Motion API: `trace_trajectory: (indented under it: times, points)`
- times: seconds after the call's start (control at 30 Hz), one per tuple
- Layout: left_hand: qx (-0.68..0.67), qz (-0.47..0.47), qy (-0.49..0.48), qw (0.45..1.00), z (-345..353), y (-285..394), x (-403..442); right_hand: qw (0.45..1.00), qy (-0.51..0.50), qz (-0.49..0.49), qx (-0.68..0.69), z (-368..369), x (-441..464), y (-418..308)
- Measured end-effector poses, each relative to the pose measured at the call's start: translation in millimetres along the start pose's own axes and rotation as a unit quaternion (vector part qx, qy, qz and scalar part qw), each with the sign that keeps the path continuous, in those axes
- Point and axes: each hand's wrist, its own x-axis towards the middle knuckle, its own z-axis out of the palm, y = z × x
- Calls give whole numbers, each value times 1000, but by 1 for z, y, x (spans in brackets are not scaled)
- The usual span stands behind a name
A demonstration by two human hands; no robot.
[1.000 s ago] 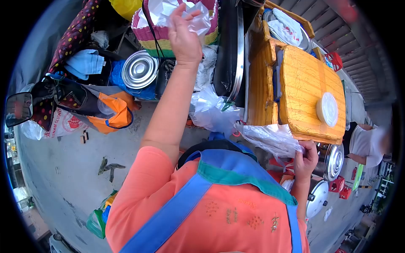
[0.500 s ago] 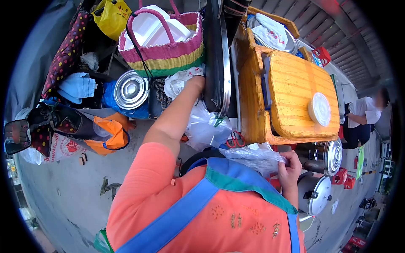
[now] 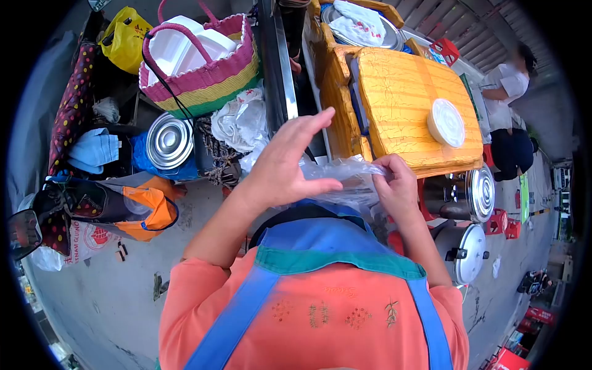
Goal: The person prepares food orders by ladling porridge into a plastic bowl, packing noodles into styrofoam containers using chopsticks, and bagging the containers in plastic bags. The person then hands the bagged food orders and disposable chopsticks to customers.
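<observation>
Plastic bag [image 3: 354, 174]: thin, see-through, in front of the person's blue apron [image 3: 327, 237], just short of the orange-gold box [image 3: 401, 111]. Right hand [image 3: 398, 185] has thumb and fingers clamped on the bag's edge. Left hand [image 3: 280, 163] is open, thumb and fingers apart, at the bag's other end; can't tell from here if it's touching. Lidded round tub [image 3: 447, 123] sits on the box. Striped basket [image 3: 206, 92] farther left, white containers [image 3: 194, 49] inside.

1 held plas bag [image 3: 356, 191], 1 wvn bskt [image 3: 213, 94], 1 tub [image 3: 447, 123]
</observation>
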Motion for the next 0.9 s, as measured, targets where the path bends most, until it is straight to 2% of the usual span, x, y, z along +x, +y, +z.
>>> trace_trajectory:
  times: [0.03, 0.1, 0.13, 0.17, 0.2, 0.23, 0.3, 0.33, 0.37, 0.4, 0.43, 0.47, 0.5, 0.53, 0.57, 0.6, 0.63, 0.67, 0.7, 0.73, 0.77, 0.83, 0.87, 0.9]
  points:
    - [45, 56, -44, 996, 25, 6, -1, 1000, -6, -23, 20, 1, 6, -7]
    - [167, -2, -144, 975, 55, -1, -9, 998, -30, -46, 5, -2, 10, -23]
    - [165, 2, -145, 976, 60, -6, -14, 996, -56, -68, -6, -5, 11, -25]
    - [146, -43, -106, 983, 62, -11, -18, 996, -51, -66, -9, -10, 12, -23]
    - [125, -88, -69, 986, 61, -14, -19, 986, -55, -91, -125, -14, 12, -19]
    - [121, -83, -75, 986, 59, -12, -21, 963, -59, -111, -240, -19, 12, -14]
    - [181, -29, -8, 983, 53, -6, -23, 951, -60, -89, -291, -30, 9, 14]
    - [178, -24, -10, 984, 54, -9, -23, 981, -80, -51, -169, -37, 9, 22]
    - [209, -57, -34, 976, 56, -13, -24, 994, -99, -13, -44, -43, 9, 28]
    - [241, -92, -59, 964, 59, -17, -27, 941, -176, 139, 253, -50, 2, 31]
    - [242, -87, -60, 965, 61, -20, -26, 942, -171, 137, 253, -55, -8, 34]
    - [126, -192, -34, 973, 63, -24, -24, 864, -222, 98, 441, -60, -19, 39]
    - [7, -292, -7, 956, 65, -29, -21, 747, -265, 52, 608, -65, -24, 46]
    - [-195, -393, -8, 899, 66, -36, -21, 721, -263, 2, 642, -66, -25, 48]
    - [-192, -391, -8, 900, 71, -30, -16, 689, -262, -47, 674, -66, -26, 50]
    - [-468, -374, 7, 800, 76, -20, -11, 665, -171, 71, 724, -75, -29, 48]
    - [-704, -327, 23, 630, 83, -13, -8, 593, -188, 58, 781, -77, -26, 70]
    - [-803, -287, 11, 523, 93, -9, -5, 512, -207, 50, 832, -78, -24, 93]
    - [-799, -289, 17, 527, 103, 4, 8, 431, -230, 44, 872, -82, -17, 105]
    - [-856, -252, -22, 451, 113, 22, 24, 514, -109, 158, 836, -92, -17, 112]
    - [-869, -249, -36, 426, 127, 26, 30, 579, 15, 268, 770, -107, -12, 102]
    - [-892, -246, -65, 375, 153, 33, 43, 573, 36, 297, 763, -134, -2, 101]
    - [-852, -311, -99, 409, 173, 12, 31, 574, 63, 322, 750, -145, 1, 107]
    - [-789, -373, -89, 480, 186, 24, 36, 570, 63, 323, 753, -154, 1, 127]
